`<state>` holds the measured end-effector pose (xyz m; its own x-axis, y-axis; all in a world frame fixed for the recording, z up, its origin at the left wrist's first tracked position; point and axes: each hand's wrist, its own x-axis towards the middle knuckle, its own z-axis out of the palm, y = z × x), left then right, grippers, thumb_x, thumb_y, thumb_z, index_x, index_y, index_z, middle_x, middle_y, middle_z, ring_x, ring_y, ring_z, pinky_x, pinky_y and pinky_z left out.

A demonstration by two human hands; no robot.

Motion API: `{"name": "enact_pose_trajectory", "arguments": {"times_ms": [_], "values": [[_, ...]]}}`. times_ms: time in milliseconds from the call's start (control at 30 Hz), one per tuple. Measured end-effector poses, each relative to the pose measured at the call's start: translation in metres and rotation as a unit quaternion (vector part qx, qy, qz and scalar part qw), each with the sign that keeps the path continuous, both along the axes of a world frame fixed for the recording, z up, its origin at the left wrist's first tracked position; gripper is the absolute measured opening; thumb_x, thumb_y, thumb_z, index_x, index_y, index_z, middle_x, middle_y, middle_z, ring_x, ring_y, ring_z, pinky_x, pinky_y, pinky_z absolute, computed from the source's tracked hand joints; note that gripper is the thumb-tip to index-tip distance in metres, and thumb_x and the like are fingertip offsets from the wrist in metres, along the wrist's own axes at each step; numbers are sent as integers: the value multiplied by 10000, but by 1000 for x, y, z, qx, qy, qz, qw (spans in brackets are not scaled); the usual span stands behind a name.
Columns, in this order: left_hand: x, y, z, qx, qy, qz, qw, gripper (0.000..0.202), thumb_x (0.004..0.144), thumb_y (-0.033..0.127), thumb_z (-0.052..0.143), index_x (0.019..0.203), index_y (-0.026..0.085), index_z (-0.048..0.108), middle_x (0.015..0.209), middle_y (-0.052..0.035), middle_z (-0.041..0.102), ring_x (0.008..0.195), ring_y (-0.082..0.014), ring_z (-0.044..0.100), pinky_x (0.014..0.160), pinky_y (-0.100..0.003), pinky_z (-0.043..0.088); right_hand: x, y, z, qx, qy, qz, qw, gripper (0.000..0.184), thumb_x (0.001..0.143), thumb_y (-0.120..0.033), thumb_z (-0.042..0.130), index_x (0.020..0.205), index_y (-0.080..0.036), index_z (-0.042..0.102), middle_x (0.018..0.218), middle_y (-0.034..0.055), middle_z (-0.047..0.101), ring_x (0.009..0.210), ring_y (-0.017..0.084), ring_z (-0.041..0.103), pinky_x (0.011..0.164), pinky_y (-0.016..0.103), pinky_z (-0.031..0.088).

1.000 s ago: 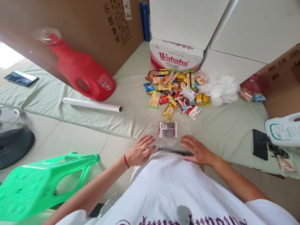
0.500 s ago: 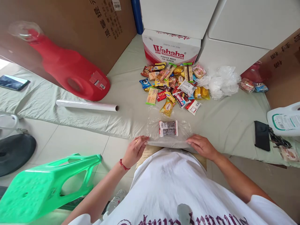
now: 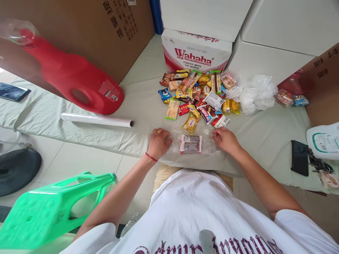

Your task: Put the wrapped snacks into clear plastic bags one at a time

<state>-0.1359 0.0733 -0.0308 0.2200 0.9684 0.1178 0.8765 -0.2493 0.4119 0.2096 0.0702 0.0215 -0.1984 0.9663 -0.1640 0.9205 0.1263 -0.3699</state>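
Note:
A small snack packet with red ends and dark print lies on a clear sheet of plastic film near the front edge of the covered surface. My left hand is closed on the film's left side, its fingers curled. On the other side, my right hand pinches the film's right side. The film looks folded up around the packet, though its near edge is hard to make out. Just beyond lies a pile of wrapped snacks, with a yellow packet closest to the film.
A roll of cling film and a large red jug lie to the left. Crumpled clear plastic sits right of the pile, before a Wahaha carton. At right are a black phone and a white jug; a green stool stands lower left.
Both hands have moved away from my body, from the front edge to either side of the packet, bringing the film's near edge with them. The packet stays in about the same place.

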Motion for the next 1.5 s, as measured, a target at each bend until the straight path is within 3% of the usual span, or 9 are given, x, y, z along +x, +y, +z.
{"name": "enact_pose_trajectory", "arguments": {"times_ms": [100, 233, 367, 600, 800, 1000, 1300, 1433, 1500], "values": [[0, -10, 10, 47, -11, 46, 998, 276, 863, 310, 613, 1085, 169, 697, 1093, -151, 657, 1082, -331, 566, 965, -488, 495, -16, 22, 15, 74, -1, 52, 996, 419, 1010, -404, 478, 1307, -172, 660, 1227, 151, 667, 1153, 310, 561, 1012, 411, 451], [5, -41, 29, 131, 3, 84, 988, 274, 886, 199, 534, 1100, 175, 704, 1118, -155, 664, 1111, -331, 581, 1009, -537, 441, -48, 55, 14, 25, -35, 124, 991, 624, 967, -469, 590, 1488, -132, 514, 1337, 183, 631, 1222, 365, 511, 1033, 458, 433], [32, -66, 35, 103, 19, -69, 992, 333, 943, 228, 511, 1164, 328, 739, 1167, -70, 722, 1110, -284, 601, 998, -491, 408, -66, 71, 5, -25, -70, 107, 991, 663, 900, -414, 714, 1477, -150, 521, 1069, 144, 734, 1147, 364, 563, 951, 437, 445], [63, -27, 26, 25, 10, -175, 984, 374, 958, 262, 554, 1289, 337, 710, 1245, -86, 710, 1181, -301, 533, 967, -492, 346, -49, 86, 21, -86, 7, 99, 991, 125, 894, -241, 695, 968, -156, 749, 811, 49, 725, 772, 193, 623, 688, 270, 395], [67, -20, 31, -10, -18, -127, 992, 312, 930, 254, 601, 1154, 374, 783, 1079, -93, 681, 1022, -281, 505, 875, -457, 338, -40, 53, 42, 83, 47, 265, 959, 208, 998, -282, 568, 942, -169, 734, 1072, 92, 700, 760, 146, 596, 663, 258, 386], [68, -28, 23, -39, -80, -23, 996, 195, 858, 393, 719, 1016, 314, 804, 1099, -97, 647, 1082, -312, 496, 929, -498, 383, -43, -11, 16, 76, 25, 418, 905, 226, 1035, -249, 510, 947, -198, 712, 1443, 51, 621, 860, 141, 654, 666, 281, 444], [23, -8, 2, -69, -314, -36, 946, 1194, 693, 431, 848, 1643, 262, 146, 1666, -184, 259, 1464, -353, 410, 1220, -536, 328, -58, -25, -3, 44, 22, 492, 869, 195, 994, -140, 531, 943, -196, 711, 1497, 30, 599, 985, 202, 662, 816, 375, 516], [24, 5, 3, -157, -371, -76, 912, 993, 724, 326, 806, 1596, 254, 336, 1203, -82, 690, 1077, -234, 663, 1083, -436, 462, -59, -20, -1, 6, 71, 472, 879, 163, 965, -137, 565, 924, -192, 714, 1478, 38, 618, 1040, 213, 665, 897, 394, 532], [23, 9, 1, -167, -386, -48, 906, 635, 776, 312, 735, 1392, 233, 599, 921, -20, 682, 882, -185, 657, 959, -375, 510, -58, -16, 0, -15, 106, 452, 886, 168, 938, -111, 575, 868, -194, 703, 1465, 31, 630, 1065, 212, 670, 930, 394, 536]]}}
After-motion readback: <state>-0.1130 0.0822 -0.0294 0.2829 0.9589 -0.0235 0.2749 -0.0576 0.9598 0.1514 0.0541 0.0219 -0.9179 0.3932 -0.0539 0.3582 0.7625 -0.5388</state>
